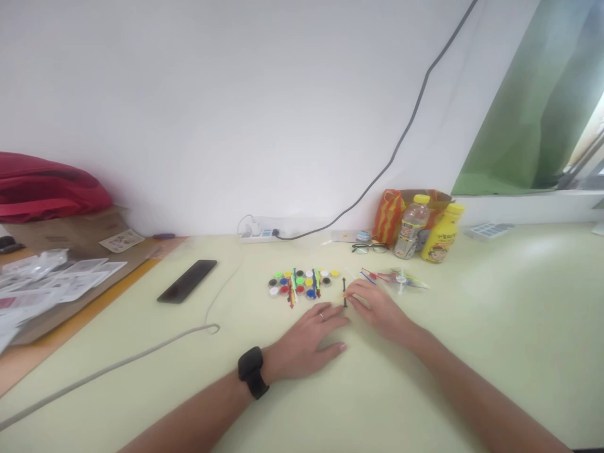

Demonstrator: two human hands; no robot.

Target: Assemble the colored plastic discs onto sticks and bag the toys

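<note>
My left hand (311, 336), with a black watch on the wrist and a ring on one finger, lies flat on the pale table (495, 327) with its fingers stretched out. My right hand (377, 308) rests beside it, fingertips touching a small black stick (344, 293). Just beyond both hands sits a cluster of small coloured caps and sticks (302, 283). To the right of my right hand lies a clear plastic bag with coloured sticks (399, 279).
A black phone (187, 280) lies at the left, with a grey cable (117, 362) running across the table. A power strip (259, 234), glasses (369, 248), two bottles (427, 234) and an orange bag (389, 214) stand by the wall. Papers (51, 280) and cardboard are at far left.
</note>
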